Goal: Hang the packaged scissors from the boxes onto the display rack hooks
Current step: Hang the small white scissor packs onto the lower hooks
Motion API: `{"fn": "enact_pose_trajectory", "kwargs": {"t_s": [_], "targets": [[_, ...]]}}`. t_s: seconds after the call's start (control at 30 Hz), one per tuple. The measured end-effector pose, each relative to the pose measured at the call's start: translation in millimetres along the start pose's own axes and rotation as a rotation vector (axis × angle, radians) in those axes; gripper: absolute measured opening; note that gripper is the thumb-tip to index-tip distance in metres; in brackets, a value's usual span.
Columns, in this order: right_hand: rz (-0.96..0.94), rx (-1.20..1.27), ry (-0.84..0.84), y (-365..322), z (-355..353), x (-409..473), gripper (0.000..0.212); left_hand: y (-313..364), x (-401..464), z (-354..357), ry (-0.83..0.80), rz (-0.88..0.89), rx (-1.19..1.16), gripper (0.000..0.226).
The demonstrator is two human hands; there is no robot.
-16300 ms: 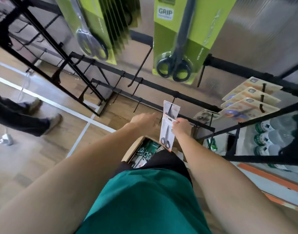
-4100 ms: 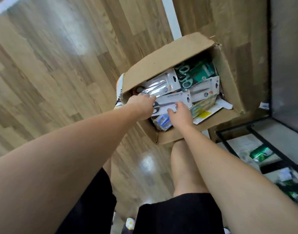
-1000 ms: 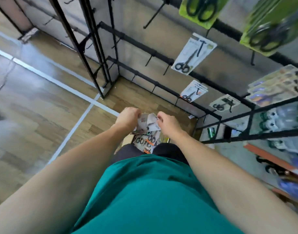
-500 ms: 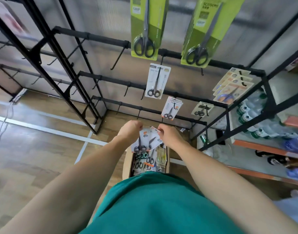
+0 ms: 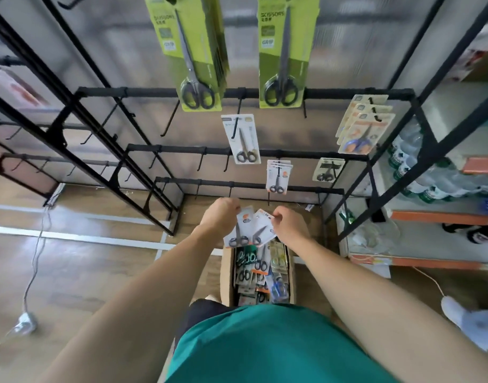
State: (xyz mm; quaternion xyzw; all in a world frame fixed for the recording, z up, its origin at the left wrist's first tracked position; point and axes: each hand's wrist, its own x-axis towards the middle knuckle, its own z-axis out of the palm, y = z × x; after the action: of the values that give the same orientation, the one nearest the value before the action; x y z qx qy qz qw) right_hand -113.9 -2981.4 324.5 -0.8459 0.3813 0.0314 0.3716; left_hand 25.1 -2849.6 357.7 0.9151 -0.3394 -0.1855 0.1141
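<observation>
Your left hand (image 5: 219, 217) and right hand (image 5: 288, 223) each pinch a top corner of the fanned scissor packs (image 5: 249, 229), held between them. The open box (image 5: 261, 272) sits just below your hands. The lowest rack bar (image 5: 248, 185) with bare hooks runs just beyond them.

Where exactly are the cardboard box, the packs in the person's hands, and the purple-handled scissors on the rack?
cardboard box (image 5: 227, 275), head view, left wall.
held scissor packs (image 5: 254, 228), head view, white card fronts.
purple-handled scissors (image 5: 357, 145), head view, handles of front pack.

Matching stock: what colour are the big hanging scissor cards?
Lime green cards, dark lower band; head view.
</observation>
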Motion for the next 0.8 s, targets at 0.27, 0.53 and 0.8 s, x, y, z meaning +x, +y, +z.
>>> {"fn": "enact_pose_trajectory", "kwargs": {"t_s": [0.27, 0.53, 0.8], "targets": [[0.155, 0.133, 0.084, -9, 11, 20, 0.025, -7, 40, -12, -0.101, 0.154, 0.015, 0.022], [0.277, 0.092, 0.146, -31, 34, 29, 0.030, -32, 77, -17, -0.192, 0.315, 0.053, 0.025], [0.391, 0.089, 0.171, -38, 38, 30, 0.013, -32, 102, -12, -0.197, 0.407, 0.071, 0.014]]}}
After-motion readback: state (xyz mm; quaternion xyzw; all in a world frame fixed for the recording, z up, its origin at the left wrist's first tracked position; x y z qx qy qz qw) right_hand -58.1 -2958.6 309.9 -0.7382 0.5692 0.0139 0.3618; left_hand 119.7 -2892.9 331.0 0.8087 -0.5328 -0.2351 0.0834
